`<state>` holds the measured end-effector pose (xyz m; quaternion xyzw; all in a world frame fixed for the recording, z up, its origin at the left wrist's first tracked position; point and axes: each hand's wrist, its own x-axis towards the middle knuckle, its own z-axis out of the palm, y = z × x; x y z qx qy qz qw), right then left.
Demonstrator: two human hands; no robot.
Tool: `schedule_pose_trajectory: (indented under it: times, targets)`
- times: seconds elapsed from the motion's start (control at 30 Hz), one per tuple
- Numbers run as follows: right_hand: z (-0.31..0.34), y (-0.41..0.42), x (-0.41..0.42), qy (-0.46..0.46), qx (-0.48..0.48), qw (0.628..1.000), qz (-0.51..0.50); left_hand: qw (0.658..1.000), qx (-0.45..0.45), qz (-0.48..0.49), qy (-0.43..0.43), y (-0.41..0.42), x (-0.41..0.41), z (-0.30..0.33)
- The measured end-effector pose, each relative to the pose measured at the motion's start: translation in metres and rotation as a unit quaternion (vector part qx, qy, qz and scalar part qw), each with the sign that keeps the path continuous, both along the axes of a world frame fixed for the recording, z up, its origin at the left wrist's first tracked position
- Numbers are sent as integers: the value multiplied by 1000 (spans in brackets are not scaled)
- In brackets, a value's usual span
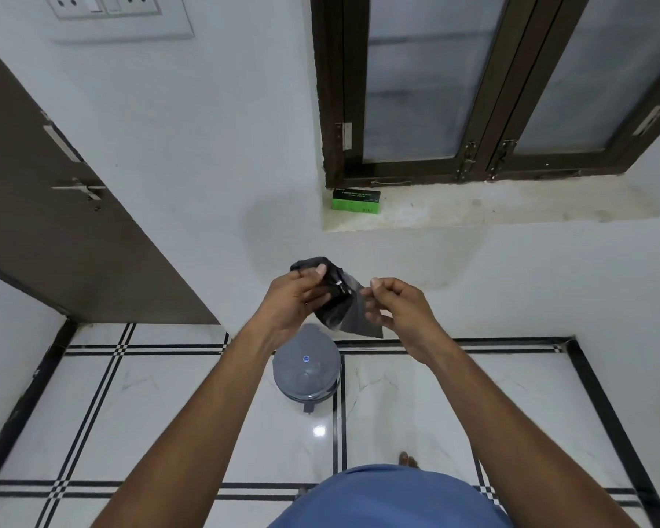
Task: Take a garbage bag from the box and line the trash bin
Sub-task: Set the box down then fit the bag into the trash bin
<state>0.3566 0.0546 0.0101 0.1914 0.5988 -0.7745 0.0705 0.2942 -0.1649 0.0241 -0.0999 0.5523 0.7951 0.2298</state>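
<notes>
A dark, partly folded garbage bag (340,306) hangs between both hands at chest height, in front of the white wall. My left hand (296,299) grips its bunched upper part, thumb on top. My right hand (395,304) pinches a loose edge of the bag on its right side. Below the hands, a grey round trash bin (306,369) with its lid down and a foot pedal stands on the tiled floor by the wall. A green and black box (356,202) lies on the window sill (473,211), above and to the right of the hands.
A brown door (54,222) with a latch stands on the left. A dark-framed window (492,89) sits above the sill. The floor is glossy white tile with black lines. My bare foot (407,459) shows near the bin, above blue clothing.
</notes>
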Motion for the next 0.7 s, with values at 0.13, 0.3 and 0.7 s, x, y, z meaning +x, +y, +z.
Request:
schedule_pose_trajectory:
  times: [0.13,0.3,0.7]
  targets:
    - [6,3,-2,-61,-65,994,-68,999,35,0,-9,-8,0,-4]
    - [27,-11,5,-5,52,989,141,994,-75,-57,48,-5,11,0]
    - [-18,10,3,-161,-69,981,-86,976,161,110,-97,-31,10,-1]
